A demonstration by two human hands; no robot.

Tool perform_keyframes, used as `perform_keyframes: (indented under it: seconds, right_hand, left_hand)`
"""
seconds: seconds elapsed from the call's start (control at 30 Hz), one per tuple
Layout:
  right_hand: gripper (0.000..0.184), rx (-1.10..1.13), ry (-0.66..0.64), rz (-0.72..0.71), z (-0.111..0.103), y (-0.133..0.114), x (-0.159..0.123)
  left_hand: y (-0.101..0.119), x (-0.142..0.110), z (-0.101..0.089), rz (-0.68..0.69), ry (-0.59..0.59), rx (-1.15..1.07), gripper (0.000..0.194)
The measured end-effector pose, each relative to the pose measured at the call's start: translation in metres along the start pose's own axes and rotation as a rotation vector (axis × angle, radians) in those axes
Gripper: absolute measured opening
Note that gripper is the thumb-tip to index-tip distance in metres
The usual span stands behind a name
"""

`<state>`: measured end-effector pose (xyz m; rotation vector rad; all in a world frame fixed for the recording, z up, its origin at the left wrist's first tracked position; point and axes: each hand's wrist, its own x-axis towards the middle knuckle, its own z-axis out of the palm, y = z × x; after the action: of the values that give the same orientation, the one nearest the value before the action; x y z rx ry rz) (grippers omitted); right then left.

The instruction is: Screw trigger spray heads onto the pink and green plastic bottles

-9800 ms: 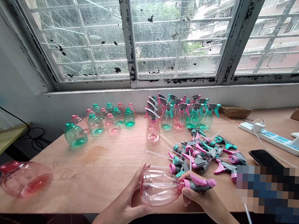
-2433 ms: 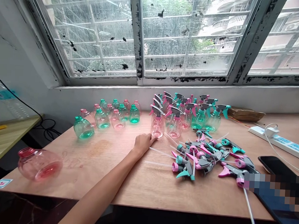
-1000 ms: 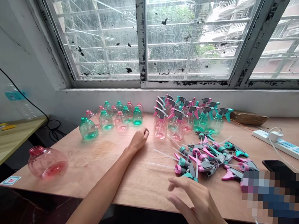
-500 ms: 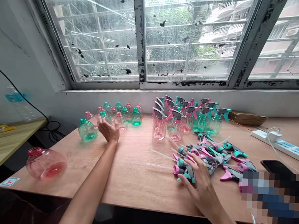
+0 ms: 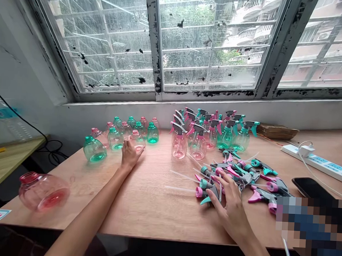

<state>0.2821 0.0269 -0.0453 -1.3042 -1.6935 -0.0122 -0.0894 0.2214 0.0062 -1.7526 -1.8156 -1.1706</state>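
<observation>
My left hand (image 5: 131, 154) is open, fingers up, just in front of a small pink bottle (image 5: 137, 145) in a cluster of uncapped pink and green plastic bottles (image 5: 127, 131). A green bottle (image 5: 94, 149) stands to the left of that hand, and a large pink bottle (image 5: 43, 193) lies on its side near the table's left corner. My right hand (image 5: 230, 198) rests with spread fingers on a heap of pink, teal and grey trigger spray heads (image 5: 240, 175) with long dip tubes. Assembled spray bottles (image 5: 213, 136) stand in a crowd behind the heap.
The wooden table (image 5: 143, 214) runs along a barred window (image 5: 207, 42). On its right lie a power strip (image 5: 312, 160), a black phone (image 5: 309, 187) and a brown packet (image 5: 276, 131). A blurred patch covers the lower right corner.
My left hand has moved left from beside the assembled bottles to the uncapped ones. My right hand has come in from the bottom edge onto the heap of spray heads.
</observation>
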Motion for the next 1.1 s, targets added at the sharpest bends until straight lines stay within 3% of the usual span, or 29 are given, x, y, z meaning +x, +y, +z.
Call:
perform_keyframes:
  seconds: [0.1, 0.27, 0.4, 0.53, 0.63, 0.77, 1.1]
  right_hand:
    - [0.034, -0.005, 0.073, 0.047, 0.000, 0.002, 0.001]
    - [0.041, 0.065, 0.081, 0.112, -0.003, -0.002, 0.001]
    - [0.043, 0.183, 0.039, 0.109, -0.008, -0.005, 0.001]
    - [0.035, 0.141, 0.114, 0.167, -0.009, 0.004, 0.002]
    - [0.037, 0.058, 0.026, 0.210, -0.004, 0.018, 0.002]
    - [0.034, -0.020, -0.078, 0.147, 0.000, 0.030, 0.001]
    - [0.022, 0.066, 0.022, 0.054, -0.009, 0.018, 0.001]
  left_hand:
    - [0.011, -0.024, -0.018, 0.002, -0.056, -0.010, 0.045]
    - [0.027, -0.076, -0.064, 0.037, -0.166, -0.067, 0.084]
    - [0.044, -0.121, -0.096, 0.031, -0.188, -0.129, 0.091]
    - [0.070, -0.148, -0.108, 0.013, -0.226, -0.240, 0.084]
    - [0.086, -0.156, -0.107, -0.007, -0.295, -0.384, 0.080]
    - [0.093, -0.158, -0.106, -0.108, -0.417, -0.604, 0.074]
    - [0.092, -0.150, -0.120, -0.412, -0.560, -0.903, 0.072]
